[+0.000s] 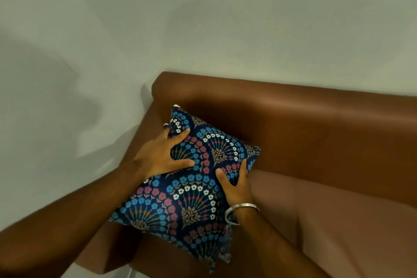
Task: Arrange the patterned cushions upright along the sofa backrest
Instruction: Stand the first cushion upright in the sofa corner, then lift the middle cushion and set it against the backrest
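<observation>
One dark blue cushion [191, 196] with blue, red and white flower fans leans in the left corner of the brown sofa, its top against the backrest [293, 124]. My left hand [160, 156] lies spread on the cushion's upper left face, fingers wrapped over its left edge. My right hand [235, 184] grips the cushion's right edge, thumb on the front. A metal bangle sits on that wrist. The cushion's back is hidden.
The sofa seat [327, 221] stretches to the right of the cushion. The left armrest [140, 133] runs beside the cushion, close to a pale wall [158, 18] behind and left of the sofa.
</observation>
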Available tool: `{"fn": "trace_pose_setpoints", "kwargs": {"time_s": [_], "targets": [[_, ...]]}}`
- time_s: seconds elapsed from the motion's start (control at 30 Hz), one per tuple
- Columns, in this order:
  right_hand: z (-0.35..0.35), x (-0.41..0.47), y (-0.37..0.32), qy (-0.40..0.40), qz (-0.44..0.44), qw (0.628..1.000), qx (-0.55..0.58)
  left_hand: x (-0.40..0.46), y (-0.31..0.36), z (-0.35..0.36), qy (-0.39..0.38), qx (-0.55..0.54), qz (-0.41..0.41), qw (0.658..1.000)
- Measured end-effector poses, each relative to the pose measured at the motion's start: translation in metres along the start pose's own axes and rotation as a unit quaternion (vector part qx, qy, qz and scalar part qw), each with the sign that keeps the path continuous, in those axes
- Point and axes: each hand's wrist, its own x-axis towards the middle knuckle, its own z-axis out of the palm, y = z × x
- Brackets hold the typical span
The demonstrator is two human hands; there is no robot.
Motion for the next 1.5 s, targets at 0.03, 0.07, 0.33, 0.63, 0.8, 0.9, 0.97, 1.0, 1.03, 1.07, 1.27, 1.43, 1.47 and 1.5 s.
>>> {"fn": "trace_pose_setpoints", "kwargs": {"time_s": [0.03,0.07,0.33,0.63,0.8,0.9,0.97,1.0,1.03,1.07,1.27,1.43,1.47,1.5], "targets": [[-0.023,-0.011,0.005,0.009,-0.02,1.0,0.017,-0.009,0.029,-0.001,0.025,0.009,0.004,1.0],[-0.048,-0.02,0.011,0.022,-0.042,0.998,0.03,-0.016,0.06,0.002,0.05,0.006,0.007,0.999],[-0.352,-0.061,0.076,0.168,-0.13,0.977,0.021,0.005,0.335,0.168,0.09,-0.384,-0.022,0.919],[-0.702,-0.034,0.17,0.356,-0.092,0.927,-0.072,0.086,0.667,0.357,-0.054,-0.514,0.1,0.85],[-0.737,-0.005,0.216,0.35,-0.017,0.913,-0.207,0.118,0.749,0.398,-0.015,-0.407,0.083,0.91],[-0.691,-0.019,0.227,0.406,-0.019,0.892,-0.2,0.117,0.703,0.391,-0.064,-0.356,0.174,0.916],[-0.633,-0.03,0.24,0.391,0.005,0.895,-0.216,0.117,0.638,0.374,-0.087,-0.2,0.259,0.941],[-0.598,-0.036,0.243,0.366,0.017,0.899,-0.238,0.114,0.598,0.361,-0.091,-0.094,0.279,0.951],[-0.562,-0.038,0.249,0.328,0.021,0.909,-0.255,0.11,0.553,0.348,-0.09,-0.006,0.283,0.955],[-0.525,-0.037,0.249,0.279,0.019,0.921,-0.272,0.103,0.505,0.33,-0.084,0.049,0.272,0.957],[-0.273,0.006,0.172,-0.003,-0.078,0.97,-0.231,0.056,0.199,0.201,0.021,0.109,0.018,0.994],[-0.07,0.047,0.082,-0.12,-0.075,0.974,-0.174,0.047,-0.008,0.116,0.039,0.123,-0.124,0.984],[-0.036,0.057,0.072,-0.138,-0.044,0.975,-0.168,0.055,-0.037,0.109,0.031,0.11,-0.147,0.982],[-0.006,0.067,0.064,-0.144,-0.013,0.974,-0.174,0.064,-0.062,0.107,0.022,0.085,-0.165,0.982]]}}
